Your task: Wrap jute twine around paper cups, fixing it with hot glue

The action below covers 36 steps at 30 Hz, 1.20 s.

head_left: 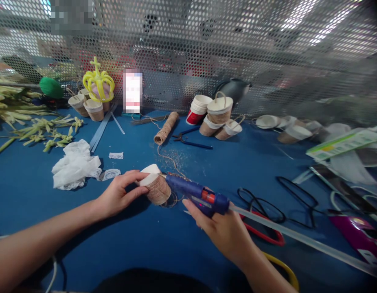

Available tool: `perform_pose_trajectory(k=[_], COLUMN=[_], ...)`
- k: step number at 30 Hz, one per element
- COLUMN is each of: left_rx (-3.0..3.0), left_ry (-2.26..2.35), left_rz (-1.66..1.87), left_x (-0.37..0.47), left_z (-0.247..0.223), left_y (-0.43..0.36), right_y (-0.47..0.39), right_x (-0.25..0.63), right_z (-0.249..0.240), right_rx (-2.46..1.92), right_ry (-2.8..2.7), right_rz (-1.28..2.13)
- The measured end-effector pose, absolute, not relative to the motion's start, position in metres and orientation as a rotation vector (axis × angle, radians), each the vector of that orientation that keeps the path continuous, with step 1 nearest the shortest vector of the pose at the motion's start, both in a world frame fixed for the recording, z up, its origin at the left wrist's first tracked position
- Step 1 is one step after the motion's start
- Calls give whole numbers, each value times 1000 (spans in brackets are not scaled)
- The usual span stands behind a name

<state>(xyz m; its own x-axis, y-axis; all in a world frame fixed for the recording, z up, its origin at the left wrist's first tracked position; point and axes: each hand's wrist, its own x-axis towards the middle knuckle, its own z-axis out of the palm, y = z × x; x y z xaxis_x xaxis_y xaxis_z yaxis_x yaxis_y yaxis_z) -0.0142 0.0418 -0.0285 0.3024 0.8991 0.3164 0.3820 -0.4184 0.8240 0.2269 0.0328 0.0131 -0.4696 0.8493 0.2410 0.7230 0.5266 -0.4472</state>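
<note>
At the lower right of the frame a yellow handle (pixel 284 266) showed past the right forearm. The right hand (pixel 223 230) was wrapped round a blue glue gun (pixel 188 187); its long glue stick (pixel 286 232) trailed past red-handled scissors (pixel 278 240) toward a purple object (pixel 353 234). A wide swing could have knocked either, so that side looked tight. In the centre, the left hand (pixel 115 197) pinched a twine-wrapped cup (pixel 158 190) at its rim; the hands were apart, the cup between them. The gun's tip was at the rim near the left fingers, so a slip might have burned them. More room lay at lower left, where the blue desk (pixel 115 244) showed.

Beyond, loose twine (pixel 169 159) ran from a roll (pixel 167 127) toward the gun; catching it could have tugged the roll. Pliers (pixel 197 145) lay beside that roll, and farther back stacked cups (pixel 219 110) stood before a mesh panel (pixel 176 53), which bounded the far edge.
</note>
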Motion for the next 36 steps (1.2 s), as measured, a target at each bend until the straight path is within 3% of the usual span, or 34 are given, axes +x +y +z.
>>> perform_pose_trajectory(k=[18, 36], left_rx=[2052, 2058], left_ry=[1148, 1133], left_rz=[1068, 1043], left_x=[-15, -17], left_z=[-27, -30], left_y=[42, 44], right_y=[23, 35], right_x=[230, 221], right_z=[5, 18], right_rx=[-1269, -1563], right_ry=[-2344, -1978], right_rz=[630, 980])
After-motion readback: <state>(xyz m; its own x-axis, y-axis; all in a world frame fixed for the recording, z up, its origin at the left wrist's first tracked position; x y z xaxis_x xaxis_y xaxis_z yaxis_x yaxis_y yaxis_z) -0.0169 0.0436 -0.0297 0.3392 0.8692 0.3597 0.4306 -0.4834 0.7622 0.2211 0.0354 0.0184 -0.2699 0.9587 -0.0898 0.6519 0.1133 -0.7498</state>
